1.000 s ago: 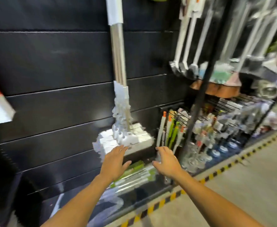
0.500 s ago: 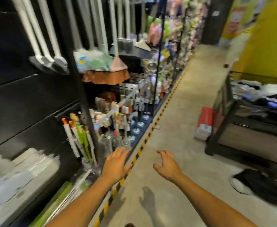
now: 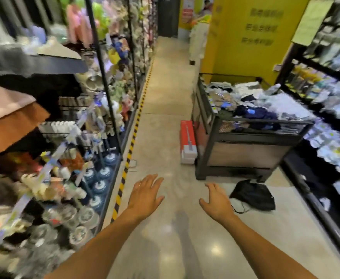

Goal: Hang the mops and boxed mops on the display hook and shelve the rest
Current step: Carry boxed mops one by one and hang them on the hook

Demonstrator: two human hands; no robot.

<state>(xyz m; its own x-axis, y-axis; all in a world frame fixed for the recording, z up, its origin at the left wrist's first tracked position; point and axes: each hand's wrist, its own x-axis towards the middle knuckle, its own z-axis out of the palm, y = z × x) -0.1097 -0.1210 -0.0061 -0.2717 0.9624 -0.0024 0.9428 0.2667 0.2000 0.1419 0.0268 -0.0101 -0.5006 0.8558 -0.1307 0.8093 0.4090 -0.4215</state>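
Both forearms reach forward over the aisle floor [image 3: 165, 137]. The left hand [image 3: 145, 196] is flat, palm down, fingers straight and slightly spread, holding nothing. The right hand [image 3: 216, 202] is likewise empty, with its fingers loosely bent and the thumb apart. The hands are apart from each other and touch nothing.

Just to the right of the right hand, a black bag [image 3: 253, 196] lies crumpled on the floor, near the foot of the counter [image 3: 245, 154]. To the left of the left hand, a strip of yellow and black tape [image 3: 122, 184] runs along the base of the left rack [image 3: 103, 77]. The rack's lowest level holds rows of blue round items [image 3: 99, 187]; the goods above them are blurred.

The boxed mops [image 3: 187, 137], red and white cartons, stand on end on the floor against the left end of the counter. They are ahead of both hands, well apart from them, roughly on a line between the two. The floor from the hands to the cartons is open. Folded clothing [image 3: 255, 111] is piled on top of the counter.

The right shelves [image 3: 284, 65] carry hanging packets, too blurred to identify. Further down the aisle stand a yellow wall [image 3: 245, 57] and a person in white [image 3: 198, 37].
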